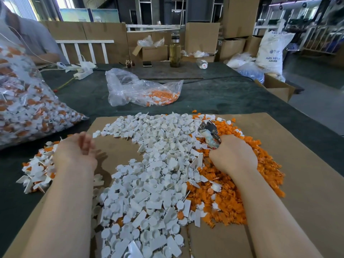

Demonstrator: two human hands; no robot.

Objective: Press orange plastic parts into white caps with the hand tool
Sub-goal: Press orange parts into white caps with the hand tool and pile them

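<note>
The heap of loose white plastic caps [158,164] is lying across the middle of the flat brown cardboard sheet [279,131], and everything else is sitting around that heap. Touching its right edge, the pile of small orange plastic parts [242,198] is spreading outward, likely so both stocks are within one reach. At the far right corner of the heap, the right hand [232,155] is curling its fingers tightly round the worn grey metal hand tool [209,133], whose head is pointing up and away, seemingly ready for pressing. Left of the heap, the left hand [74,153] is hovering above bare cardboard; its fingers are blurred, appearing loosely bent with nothing in them. Further left of the heap, a small pile of assembled white-and-orange pieces [37,170] is gathering, and beyond that a large clear plastic bag of finished pieces [28,108] is resting on the dark green table cover [223,97].
</note>
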